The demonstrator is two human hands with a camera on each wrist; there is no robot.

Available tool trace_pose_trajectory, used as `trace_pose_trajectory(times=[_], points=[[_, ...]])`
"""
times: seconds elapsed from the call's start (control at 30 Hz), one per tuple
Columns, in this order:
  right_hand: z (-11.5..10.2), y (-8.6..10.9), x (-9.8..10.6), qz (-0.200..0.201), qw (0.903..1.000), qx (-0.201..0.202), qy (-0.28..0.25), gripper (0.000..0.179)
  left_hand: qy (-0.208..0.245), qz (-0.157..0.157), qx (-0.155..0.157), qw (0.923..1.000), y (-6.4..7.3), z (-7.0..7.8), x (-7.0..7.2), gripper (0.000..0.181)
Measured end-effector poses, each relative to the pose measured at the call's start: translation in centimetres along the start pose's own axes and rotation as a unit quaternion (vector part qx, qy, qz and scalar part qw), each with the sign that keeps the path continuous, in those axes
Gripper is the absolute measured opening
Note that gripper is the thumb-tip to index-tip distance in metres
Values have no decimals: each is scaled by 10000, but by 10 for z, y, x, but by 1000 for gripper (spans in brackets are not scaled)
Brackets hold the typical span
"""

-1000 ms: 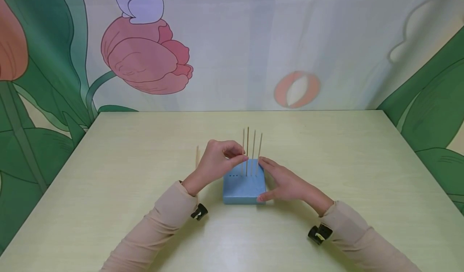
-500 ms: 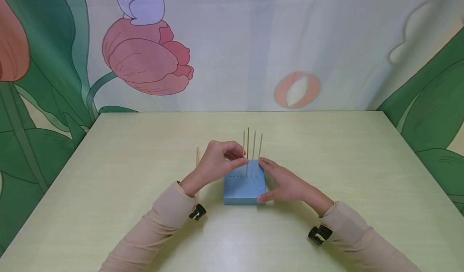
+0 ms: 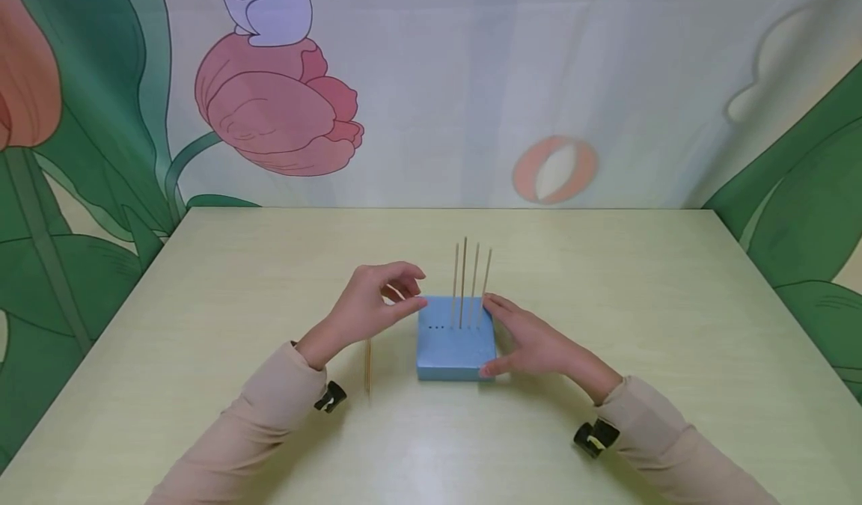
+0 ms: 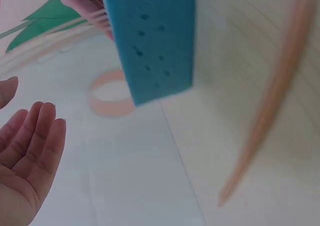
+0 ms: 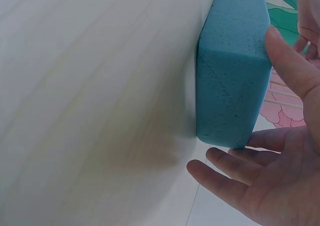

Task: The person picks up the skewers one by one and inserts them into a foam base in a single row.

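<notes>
A blue foam block [image 3: 453,355] lies on the table with several thin wooden sticks [image 3: 464,273] standing in a row in its top. Three small holes show left of that row. My right hand [image 3: 532,333] holds the block at its right side, thumb at the front edge and fingers at the back, as the right wrist view also shows. My left hand [image 3: 370,303] hovers just left of the block, fingers loosely bent and nothing between them. Beneath it, loose wooden sticks [image 3: 367,370] lie on the table, partly hidden by the hand.
The pale wooden table [image 3: 640,295] ends at the back against a printed curtain [image 3: 417,86] with flowers and a rabbit. In the left wrist view, a blurred stick [image 4: 280,85] lies close to the camera.
My left hand has let go of the leftmost upright stick and moved left, away from the block. That stick stays standing. My right hand has stayed on the block.
</notes>
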State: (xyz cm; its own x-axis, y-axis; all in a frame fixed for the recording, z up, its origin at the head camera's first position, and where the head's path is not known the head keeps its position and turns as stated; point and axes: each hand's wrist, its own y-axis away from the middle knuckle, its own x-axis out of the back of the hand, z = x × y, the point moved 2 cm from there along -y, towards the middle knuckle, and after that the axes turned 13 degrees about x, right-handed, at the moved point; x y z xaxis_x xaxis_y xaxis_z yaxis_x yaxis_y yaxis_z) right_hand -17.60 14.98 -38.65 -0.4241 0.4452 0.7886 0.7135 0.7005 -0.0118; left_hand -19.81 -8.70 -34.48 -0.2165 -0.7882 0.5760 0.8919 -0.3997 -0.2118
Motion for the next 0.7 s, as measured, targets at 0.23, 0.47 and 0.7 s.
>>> trace_pose_trajectory(times=[0.23, 0.47, 0.7], points=[[-1, 1, 0, -20, 10000, -10, -64, 102, -702, 27, 142, 9974, 6, -23, 15, 23], [-1, 1, 0, -9, 10000, -10, -85, 102, -1538, -114, 259, 9877, 10, -42, 30, 40], [0, 0, 0, -44, 10000, -15, -60, 103, -3201, -115, 82, 9473, 8, -65, 43, 62]])
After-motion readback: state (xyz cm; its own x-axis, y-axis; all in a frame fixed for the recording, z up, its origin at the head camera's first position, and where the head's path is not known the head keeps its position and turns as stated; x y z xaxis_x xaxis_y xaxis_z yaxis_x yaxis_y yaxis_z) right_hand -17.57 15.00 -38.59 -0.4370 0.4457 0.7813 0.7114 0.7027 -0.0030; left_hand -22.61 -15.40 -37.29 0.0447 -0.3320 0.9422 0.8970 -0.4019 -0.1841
